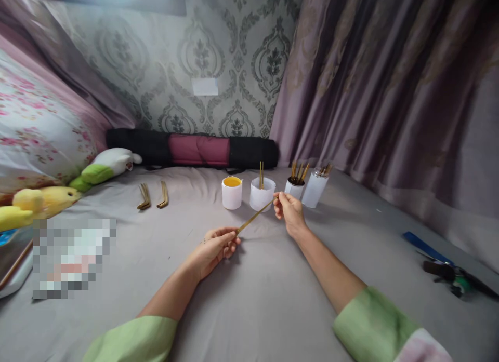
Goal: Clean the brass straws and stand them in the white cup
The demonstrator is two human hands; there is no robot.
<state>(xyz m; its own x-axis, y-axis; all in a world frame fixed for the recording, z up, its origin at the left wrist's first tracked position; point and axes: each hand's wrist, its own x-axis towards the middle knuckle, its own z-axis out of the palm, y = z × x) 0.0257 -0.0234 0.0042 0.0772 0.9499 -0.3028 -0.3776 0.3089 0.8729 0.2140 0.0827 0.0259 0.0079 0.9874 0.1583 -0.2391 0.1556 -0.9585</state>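
A thin golden stick (254, 216) stretches between my two hands above the grey bedsheet (253, 299). My left hand (214, 249) pinches its near end with the fingers curled. My right hand (287, 209) pinches the far end, close to a white cup (262, 194) that holds two upright sticks. To the left of that cup stands a white cup with yellow liquid (232, 192). On its right are a cup full of sticks (294, 187) and a clear jar (315, 187) with more sticks.
Two bundles of bent golden sticks (153, 196) lie on the sheet at the left. Plush toys (42, 201) and a floral pillow (35, 128) fill the left side. A black and pink roll (193, 149) lies along the wall. A blue ruler (427, 247) and dark tools (452, 279) lie at the right.
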